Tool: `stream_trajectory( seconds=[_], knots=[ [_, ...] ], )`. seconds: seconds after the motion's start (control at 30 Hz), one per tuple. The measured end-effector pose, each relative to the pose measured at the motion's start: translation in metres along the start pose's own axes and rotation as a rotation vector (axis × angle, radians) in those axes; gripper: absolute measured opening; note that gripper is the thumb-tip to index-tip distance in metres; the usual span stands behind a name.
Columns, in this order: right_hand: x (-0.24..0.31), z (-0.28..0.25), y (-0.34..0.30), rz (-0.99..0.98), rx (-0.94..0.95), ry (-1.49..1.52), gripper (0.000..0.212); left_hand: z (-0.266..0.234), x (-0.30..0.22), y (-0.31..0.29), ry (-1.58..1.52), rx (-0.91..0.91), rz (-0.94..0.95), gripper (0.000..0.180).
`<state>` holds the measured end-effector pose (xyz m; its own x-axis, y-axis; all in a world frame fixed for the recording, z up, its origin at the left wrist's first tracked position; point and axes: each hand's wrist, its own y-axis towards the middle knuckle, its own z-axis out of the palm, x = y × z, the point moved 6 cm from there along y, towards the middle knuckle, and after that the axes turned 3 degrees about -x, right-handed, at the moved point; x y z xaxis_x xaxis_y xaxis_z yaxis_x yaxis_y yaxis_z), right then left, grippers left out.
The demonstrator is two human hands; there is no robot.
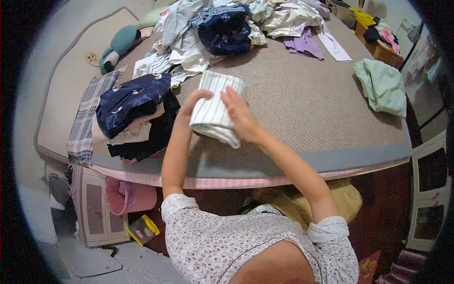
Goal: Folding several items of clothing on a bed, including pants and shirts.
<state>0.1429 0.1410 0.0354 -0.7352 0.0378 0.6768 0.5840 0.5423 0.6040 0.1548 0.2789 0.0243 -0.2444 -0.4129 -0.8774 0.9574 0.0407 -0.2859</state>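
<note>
A folded white garment with grey stripes (215, 106) is between my two hands over the near part of the bed. My left hand (195, 102) grips its left edge, thumb on top and the other fingers mostly hidden beneath. On the right side, my right hand (242, 117) lies against the cloth with its fingers stretched out, slightly blurred. The lower end of the bundle shows rounded, layered folds. Just left of it sits a stack of folded clothes, topped by a shiny navy garment (130, 102) with black cloth (146, 142) lower down.
Loose clothes, including a navy patterned piece (224, 31) and a lilac one (305, 45), are heaped at the bed's far side. A pale green folded cloth (382, 87) lies at the right edge. Below the bed's near edge stands a pink bin (130, 196).
</note>
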Motion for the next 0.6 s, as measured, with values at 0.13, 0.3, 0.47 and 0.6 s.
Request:
stream_trajectory(
  seconds=[0.13, 0.3, 0.47, 0.6],
  knots=[
    [-0.006, 0.047, 0.009, -0.124, 0.049, -0.095, 0.054, -0.072, 0.000, 0.015, 0.089, 0.011, 0.003, 0.026],
    [-0.004, 0.071, 0.010, -0.068, 0.148, -0.285, 0.057, -0.090, -0.005, 0.014, 0.548, -0.115, 0.309, 0.025],
    [-0.007, 0.078, 0.008, -0.017, 0.057, -0.501, 0.059, -0.105, -0.002, 0.039, 0.968, -0.228, 0.180, 0.034],
    [-0.016, 0.078, 0.006, 0.036, 0.058, -0.522, 0.060, -0.111, -0.001, 0.051, 1.081, -0.263, 0.111, 0.043]
  ],
)
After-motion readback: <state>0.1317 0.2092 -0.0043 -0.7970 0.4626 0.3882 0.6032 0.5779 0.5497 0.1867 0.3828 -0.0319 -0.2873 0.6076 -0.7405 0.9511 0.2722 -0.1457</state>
